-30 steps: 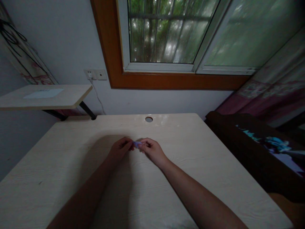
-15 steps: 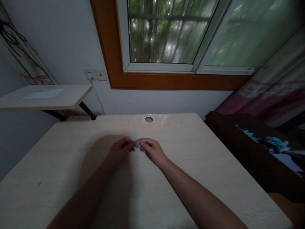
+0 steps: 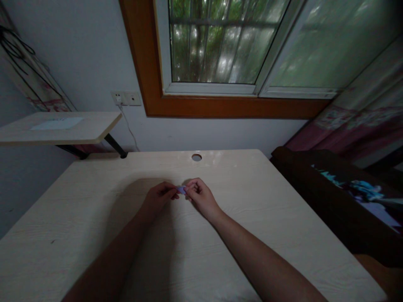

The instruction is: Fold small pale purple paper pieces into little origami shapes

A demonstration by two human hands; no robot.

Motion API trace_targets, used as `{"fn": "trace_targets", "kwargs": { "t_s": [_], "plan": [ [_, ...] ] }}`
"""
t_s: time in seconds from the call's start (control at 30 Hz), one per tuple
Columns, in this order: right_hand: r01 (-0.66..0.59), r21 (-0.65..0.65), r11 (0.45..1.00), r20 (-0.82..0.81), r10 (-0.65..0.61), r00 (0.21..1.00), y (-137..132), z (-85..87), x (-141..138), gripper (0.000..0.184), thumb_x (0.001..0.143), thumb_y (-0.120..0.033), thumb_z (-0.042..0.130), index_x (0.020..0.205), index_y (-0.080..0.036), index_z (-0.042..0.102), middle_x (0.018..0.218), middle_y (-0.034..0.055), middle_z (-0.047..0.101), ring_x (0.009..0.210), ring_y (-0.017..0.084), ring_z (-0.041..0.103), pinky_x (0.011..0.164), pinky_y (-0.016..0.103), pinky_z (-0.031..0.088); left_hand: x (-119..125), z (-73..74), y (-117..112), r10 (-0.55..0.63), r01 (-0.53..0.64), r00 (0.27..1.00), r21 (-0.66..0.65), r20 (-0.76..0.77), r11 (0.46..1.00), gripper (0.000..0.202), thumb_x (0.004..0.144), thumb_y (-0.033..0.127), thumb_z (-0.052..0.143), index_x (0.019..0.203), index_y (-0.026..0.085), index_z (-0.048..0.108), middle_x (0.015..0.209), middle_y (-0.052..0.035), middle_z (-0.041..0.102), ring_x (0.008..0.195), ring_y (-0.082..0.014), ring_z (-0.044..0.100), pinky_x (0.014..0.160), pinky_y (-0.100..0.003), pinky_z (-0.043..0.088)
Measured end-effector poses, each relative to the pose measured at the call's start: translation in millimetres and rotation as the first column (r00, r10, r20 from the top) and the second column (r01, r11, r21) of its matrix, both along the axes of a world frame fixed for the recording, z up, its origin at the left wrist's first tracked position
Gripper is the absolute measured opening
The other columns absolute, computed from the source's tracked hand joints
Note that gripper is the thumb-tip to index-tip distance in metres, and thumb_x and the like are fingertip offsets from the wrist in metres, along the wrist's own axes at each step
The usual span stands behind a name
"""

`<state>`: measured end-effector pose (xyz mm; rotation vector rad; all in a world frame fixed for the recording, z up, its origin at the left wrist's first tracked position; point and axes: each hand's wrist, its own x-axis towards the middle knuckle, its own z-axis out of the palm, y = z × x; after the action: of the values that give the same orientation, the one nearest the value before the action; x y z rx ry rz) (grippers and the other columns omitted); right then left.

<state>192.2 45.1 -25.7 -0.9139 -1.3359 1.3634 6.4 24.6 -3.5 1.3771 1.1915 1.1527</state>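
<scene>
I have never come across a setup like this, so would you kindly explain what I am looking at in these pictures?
There is no machine here: a person works with two bare hands, seen from a camera worn on the head, looking forward and down. The left hand and right hand meet over a pale wooden table, their fingertips pinching a small purplish piece, too small to identify. Beyond them is a round hole in the tabletop. At left, a white sheet lies on a raised shelf.

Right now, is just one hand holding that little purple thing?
No, the left hand and the right hand both pinch the purple thing, one from each side.
</scene>
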Motion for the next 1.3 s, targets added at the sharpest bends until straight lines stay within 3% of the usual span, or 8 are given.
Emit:
{"fn": "trace_targets", "kwargs": {
  "t_s": [0.1,0.3,0.7,1.0,1.3],
  "plan": [
    [0.048,0.099,0.994,0.089,-0.057,0.994,-1.4,0.2,0.1,0.019,0.082,-0.036,0.068,0.084,-0.022,0.056,0.071,-0.0018,0.059,0.063,0.013,0.054,0.059,0.025,0.043,0.5,-0.2,0.3,0.004,-0.004,1.000,0.018,-0.021,1.000,0.014,0.080,0.030,0.065,0.081,0.017,0.066,0.069,-0.0017,0.071,0.067,-0.0151,0.067,0.068,-0.027,0.054],
    [0.071,0.314,0.947,0.187,-0.135,0.973,-2.2,5.8,1.8,0.010,0.083,-0.031,0.068,0.080,-0.022,0.067,0.102,0.0070,0.062,0.093,0.019,0.059,0.074,0.029,0.049,1.5,-4.1,0.4,-0.010,0.011,0.997,0.018,-0.082,1.000,0.016,0.082,0.033,0.063,0.082,0.017,0.066,0.072,-0.0025,0.072,0.069,-0.0154,0.068,0.070,-0.027,0.054],
    [0.053,0.357,0.932,0.215,-0.137,0.967,-3.8,8.8,2.1,0.007,0.084,-0.027,0.068,0.084,-0.025,0.075,0.098,0.0070,0.065,0.093,0.019,0.061,0.084,0.035,0.050,3.9,-2.6,-3.7,0.032,-0.015,0.974,0.080,-0.222,0.997,0.022,0.084,0.037,0.062,0.083,0.017,0.069,0.075,-0.0044,0.074,0.070,-0.0168,0.070,0.070,-0.027,0.054],
    [0.069,0.369,0.927,0.241,-0.167,0.956,-4.4,9.6,1.8,0.006,0.083,-0.024,0.069,0.080,-0.024,0.074,0.096,0.0066,0.065,0.092,0.019,0.060,0.079,0.033,0.050,4.2,-4.0,-4.8,0.021,0.009,0.958,0.100,-0.286,0.995,0.025,0.085,0.041,0.062,0.083,0.017,0.069,0.073,-0.0034,0.074,0.068,-0.0161,0.069,0.068,-0.026,0.053],
    [0.080,0.486,0.870,0.327,-0.266,0.907,-9.1,11.9,2.3,0.006,0.080,-0.020,0.069,0.082,-0.024,0.073,0.097,0.0062,0.064,0.096,0.021,0.058,0.087,0.039,0.046,5.4,-0.2,-6.5,0.016,0.031,0.938,0.130,-0.346,0.991,0.019,0.085,0.036,0.061,0.082,0.019,0.070,0.074,-0.0028,0.074,0.069,-0.0164,0.068,0.067,-0.025,0.052]
  ]
}}
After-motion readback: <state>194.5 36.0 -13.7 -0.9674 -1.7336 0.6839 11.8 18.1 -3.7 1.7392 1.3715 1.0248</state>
